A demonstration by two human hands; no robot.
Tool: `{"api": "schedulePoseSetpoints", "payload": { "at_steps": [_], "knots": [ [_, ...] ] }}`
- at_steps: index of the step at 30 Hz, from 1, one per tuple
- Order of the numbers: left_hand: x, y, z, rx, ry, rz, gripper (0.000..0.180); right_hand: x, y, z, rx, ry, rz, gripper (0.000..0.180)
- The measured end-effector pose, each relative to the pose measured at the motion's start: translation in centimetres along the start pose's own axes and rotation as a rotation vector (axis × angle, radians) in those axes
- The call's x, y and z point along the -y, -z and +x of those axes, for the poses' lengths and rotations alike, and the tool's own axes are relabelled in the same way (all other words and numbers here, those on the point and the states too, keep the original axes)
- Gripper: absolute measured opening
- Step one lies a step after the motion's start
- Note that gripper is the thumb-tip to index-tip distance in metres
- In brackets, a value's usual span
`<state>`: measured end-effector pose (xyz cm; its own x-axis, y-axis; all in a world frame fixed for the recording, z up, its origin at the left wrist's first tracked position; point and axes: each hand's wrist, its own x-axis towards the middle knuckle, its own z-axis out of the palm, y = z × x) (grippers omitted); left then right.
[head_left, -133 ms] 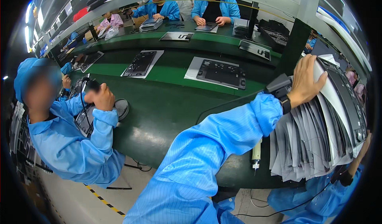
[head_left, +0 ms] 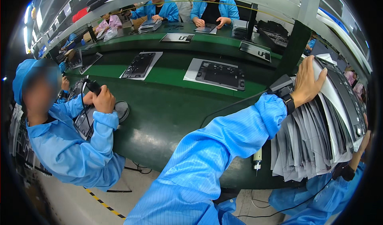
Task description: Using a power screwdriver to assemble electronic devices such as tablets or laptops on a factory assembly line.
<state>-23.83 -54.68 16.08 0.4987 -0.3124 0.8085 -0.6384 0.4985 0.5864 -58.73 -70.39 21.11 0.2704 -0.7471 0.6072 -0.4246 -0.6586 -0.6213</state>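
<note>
On the right stands a tall, fanned stack of dark flat panels and white sheets (head_left: pixel 299 145). My left hand (head_left: pixel 308 81) grips the far left corner of the topmost white sheet and dark panel (head_left: pixel 346 93), with its thumb over the edge. That panel is shaped like a tablet housing and tilts down to the right. At the right rim of the view, my right hand (head_left: pixel 364 144) holds the panel's near end, its fingers partly cut off. A dark wristband with a cable (head_left: pixel 286 97) circles my left wrist.
A pale green electric screwdriver (head_left: pixel 257 159) lies left of the stack. Panels on white sheets (head_left: pixel 221 74) rest along the green bench (head_left: pixel 159 105). A co-worker (head_left: pixel 76 141) at left handles a black tool (head_left: pixel 94 87) beside a round dish (head_left: pixel 122 110). A green post (head_left: pixel 294 47) rises behind my hand.
The view has shifted very slightly. My left hand stays on the panel's corner, while the co-worker's black tool at left has moved a little.
</note>
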Motion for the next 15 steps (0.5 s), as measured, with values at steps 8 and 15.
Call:
{"api": "schedulePoseSetpoints", "payload": {
  "at_steps": [8,15],
  "knots": [
    [-1.9,-0.5,0.9,0.046,0.194,0.09,0.073,-1.5,0.7,2.3,0.009,-0.203,0.257,0.054],
    [-0.7,3.1,-0.5,-0.047,0.004,0.098,0.067,-1.7,3.0,0.9,-0.078,-0.308,0.446,0.054]
  ]
}}
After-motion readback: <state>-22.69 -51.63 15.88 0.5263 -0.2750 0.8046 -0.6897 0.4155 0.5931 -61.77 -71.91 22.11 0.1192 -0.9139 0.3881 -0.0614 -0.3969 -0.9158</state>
